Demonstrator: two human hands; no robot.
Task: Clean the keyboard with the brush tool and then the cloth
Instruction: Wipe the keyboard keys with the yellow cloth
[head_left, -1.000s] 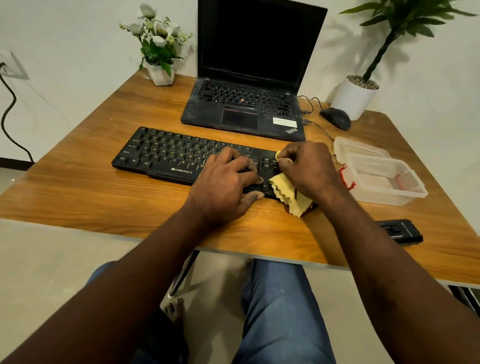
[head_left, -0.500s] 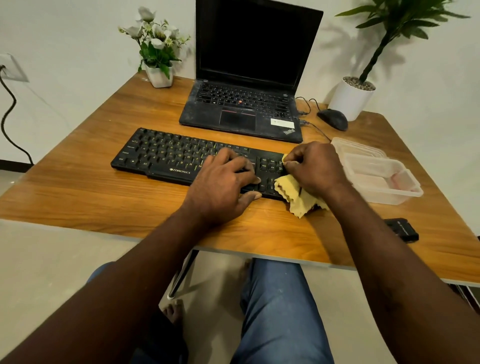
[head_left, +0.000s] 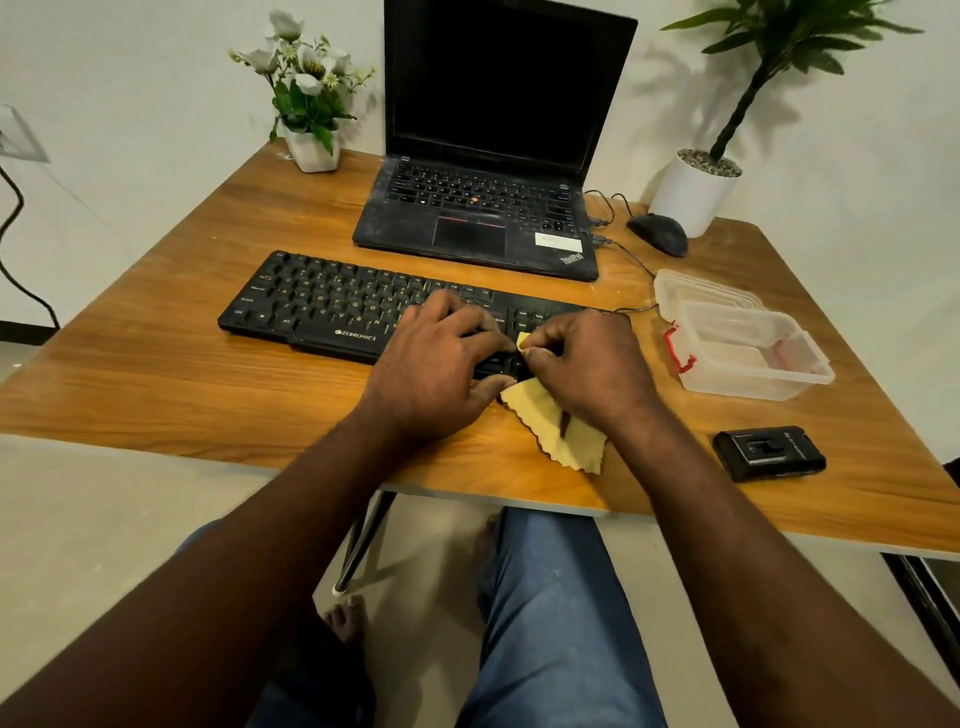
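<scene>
A black keyboard (head_left: 332, 306) lies across the middle of the wooden table (head_left: 156, 374). My left hand (head_left: 436, 364) rests flat on its right-centre keys, fingers spread, holding it down. My right hand (head_left: 587, 364) pinches a yellow cloth (head_left: 550, 421) against the keys at the keyboard's right end. The cloth's loose zigzag-edged part hangs down onto the table below my right wrist. A black brush tool (head_left: 769, 452) lies on the table to the right, apart from both hands.
An open black laptop (head_left: 483, 218) stands behind the keyboard. A mouse (head_left: 657, 234) and white plant pot (head_left: 693, 189) sit at back right, a flower pot (head_left: 311, 150) at back left. A clear plastic box (head_left: 748, 348) with its lid stands right of the keyboard.
My right hand with the cloth has shifted slightly left along the keyboard's right end. My left hand stays on the keys. The view has tilted a little.
</scene>
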